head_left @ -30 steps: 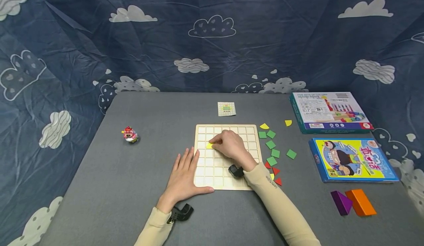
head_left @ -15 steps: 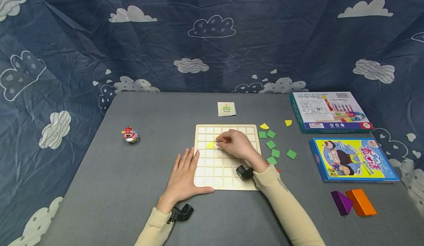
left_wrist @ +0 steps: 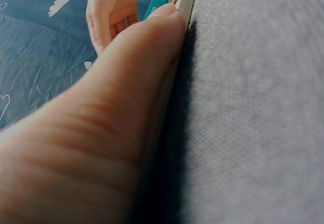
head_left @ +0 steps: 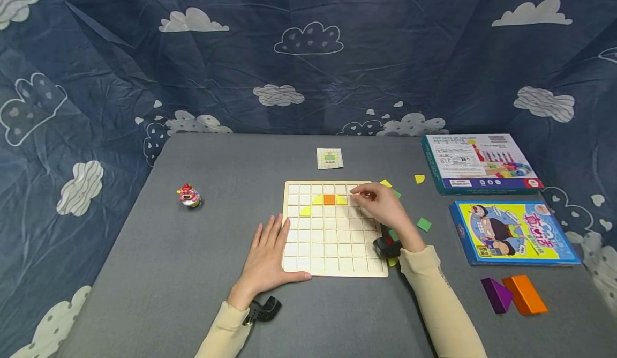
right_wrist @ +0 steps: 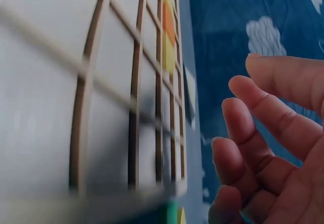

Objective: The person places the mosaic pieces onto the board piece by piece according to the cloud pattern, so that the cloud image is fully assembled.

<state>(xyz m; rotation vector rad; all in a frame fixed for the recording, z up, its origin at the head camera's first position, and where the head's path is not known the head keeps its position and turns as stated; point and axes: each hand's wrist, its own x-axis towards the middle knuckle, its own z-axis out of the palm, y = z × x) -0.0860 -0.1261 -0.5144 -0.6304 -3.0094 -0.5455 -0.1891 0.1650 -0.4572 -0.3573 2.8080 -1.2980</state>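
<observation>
A small toy figure [head_left: 189, 196], two boxes [head_left: 479, 163] [head_left: 513, 233], purple [head_left: 495, 294] and orange blocks [head_left: 524, 294] lie on the grey table [head_left: 231, 165].

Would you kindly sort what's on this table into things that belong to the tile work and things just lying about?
In use: grid board; orange tile and yellow tiles on it; loose green tiles; pattern card; left hand flat at the board's edge; right hand above the board's far right corner.

Lying about: toy figure; two boxes; purple and orange blocks.
</observation>
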